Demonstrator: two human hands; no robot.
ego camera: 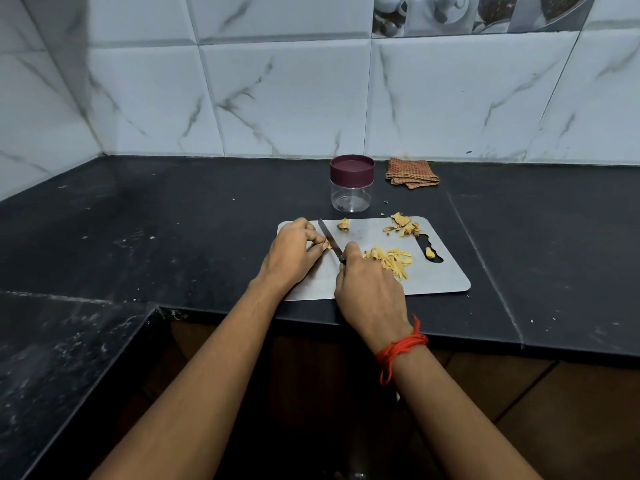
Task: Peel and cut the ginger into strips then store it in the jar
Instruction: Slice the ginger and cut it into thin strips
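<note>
Slicing ginger with knife on cutting board.

Your small yellow ginger piece is lying at the cutting board's left end, touching the knife blade. Pale cut strips are sitting heaped mid-board, with peels at its far edge. The clear jar is standing upright just beyond, with its maroon lid on.

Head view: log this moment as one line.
step: slicing; left hand: pinches ginger piece; right hand: grips knife; ginger strips: piled on cutting board; jar: lid on
</note>
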